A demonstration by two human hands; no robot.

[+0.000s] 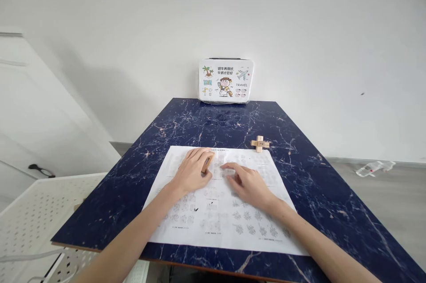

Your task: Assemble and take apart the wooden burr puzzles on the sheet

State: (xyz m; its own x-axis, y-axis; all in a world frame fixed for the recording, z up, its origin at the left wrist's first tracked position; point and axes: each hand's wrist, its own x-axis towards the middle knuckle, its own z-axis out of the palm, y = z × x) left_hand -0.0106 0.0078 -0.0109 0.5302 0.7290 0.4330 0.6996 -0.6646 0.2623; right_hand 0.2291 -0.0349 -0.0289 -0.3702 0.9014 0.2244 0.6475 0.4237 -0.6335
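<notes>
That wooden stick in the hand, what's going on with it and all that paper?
A person sits at a dark blue marble-look table with both hands on a printed instruction sheet. The left hand holds a small wooden puzzle piece against the paper; the right hand rests flat beside it, empty. An assembled wooden cross puzzle sits just past the sheet, and a cartoon travel case leans on the wall.

both bare forearms come in from the bottom edge, the left from 7 o'clock, the right from 5 o'clock, converging toward centre. left hand [192,170] lies palm down, fingers curled and pointing to 1 o'clock. right hand [248,183] lies palm down, fingers spread toward 10 o'clock, near the left hand but apart.
</notes>
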